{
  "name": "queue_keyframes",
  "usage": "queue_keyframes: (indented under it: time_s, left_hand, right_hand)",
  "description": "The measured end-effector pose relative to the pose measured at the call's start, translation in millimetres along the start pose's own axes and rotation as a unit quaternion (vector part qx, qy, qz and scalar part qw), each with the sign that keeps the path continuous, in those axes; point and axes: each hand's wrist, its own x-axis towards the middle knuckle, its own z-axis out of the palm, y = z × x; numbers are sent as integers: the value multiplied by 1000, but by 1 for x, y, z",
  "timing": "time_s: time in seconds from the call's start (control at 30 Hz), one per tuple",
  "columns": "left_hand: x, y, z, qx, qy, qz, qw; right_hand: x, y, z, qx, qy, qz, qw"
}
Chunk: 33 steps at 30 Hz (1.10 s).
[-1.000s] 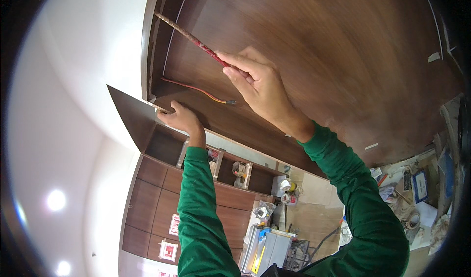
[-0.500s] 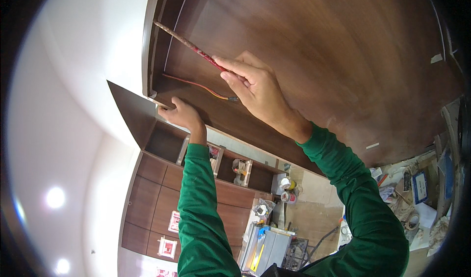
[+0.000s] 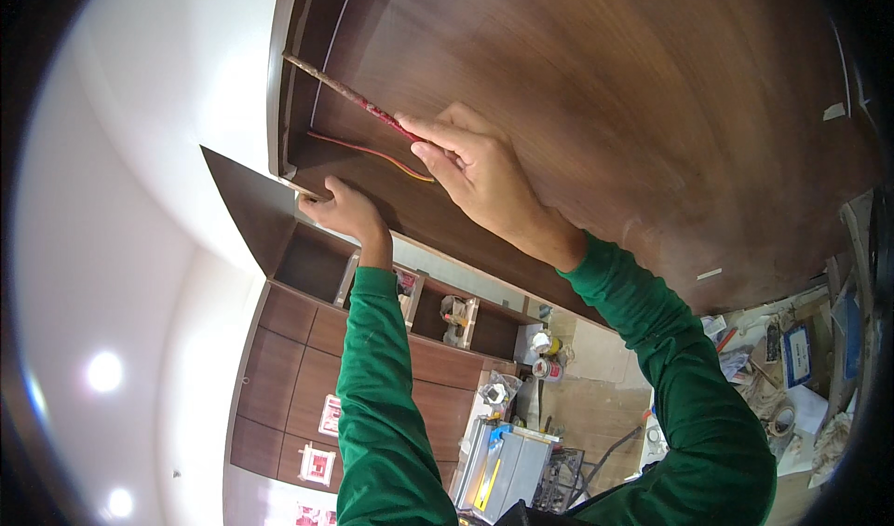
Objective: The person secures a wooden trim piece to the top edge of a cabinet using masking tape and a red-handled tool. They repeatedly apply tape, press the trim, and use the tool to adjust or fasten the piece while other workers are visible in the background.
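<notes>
My right hand [image 3: 484, 177] is closed round the red end of a thin stick [image 3: 349, 93], which is worn and brown toward its far end. That tip reaches the pale front edge of the brown wooden cabinet [image 3: 577, 88]. Whether it touches the edge, I cannot tell. My left hand [image 3: 346, 212] grips the cabinet's lower side panel near its corner, thumb on the inner face and fingers partly hidden below. Between the hands, a red and orange wire [image 3: 372, 152] comes out of the cabinet's inside corner.
An angled dark panel [image 3: 244, 200] juts out at the left. Below are open shelves [image 3: 312, 263] with items, a grey table saw [image 3: 512, 470] and several cans [image 3: 548, 370]. Papers, a tape roll [image 3: 782, 421] and scraps clutter the lower right.
My right hand has shifted slightly left, and the stick's tip has moved down and left along the cabinet's edge. My left hand keeps its hold.
</notes>
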Motion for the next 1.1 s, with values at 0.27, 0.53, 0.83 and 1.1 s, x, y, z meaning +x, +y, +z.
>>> queue_keyframes:
  time_s: [0.27,0.53,0.83,1.1]
  left_hand:
    - [0,-1,0,18,5,3,1000]
    - [0,1,1,1,18,-2,1000]
    - [1,0,0,6,18,13,1000]
    - [-1,4,2,8,4,2,1000]
  right_hand:
    - [-5,5,7,2,-9,7,1000]
    - [-9,9,17,17,-8,6,1000]
    - [-11,10,23,11,-27,16,999]
    - [-16,17,21,1,-42,-7,999]
